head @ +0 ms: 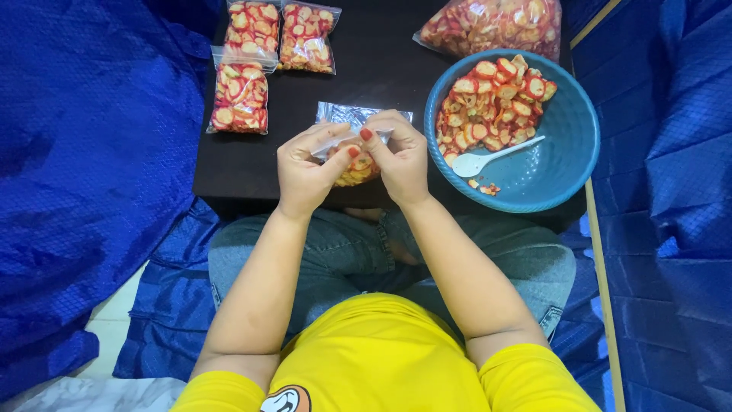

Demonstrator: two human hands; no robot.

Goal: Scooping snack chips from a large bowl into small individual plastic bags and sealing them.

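Pinching the top of a small clear bag (357,164) with both hands: left hand (305,172) and right hand (400,156) are closed on its upper edge, thumbs and fingertips pressed together, red nails showing. Bag is part-filled with red-and-yellow sliced snacks, held just above the near edge of the dark table (366,53), centre of view. A stack of empty clear bags (343,114) lies flat right behind the hands. Right of the hands, close by, a blue bowl (564,164) holds more snack slices heaped at its far-left side and a white spoon (492,159) resting inside; bowl rim overhangs the table's right corner. Three filled bags (263,57) sit at the far left of the table, a large bulk bag (496,23) at the far right. Open tabletop: the strip between filled bags and bowl, and the left-near corner. Blue fabric (84,168) hems in the table on both sides.
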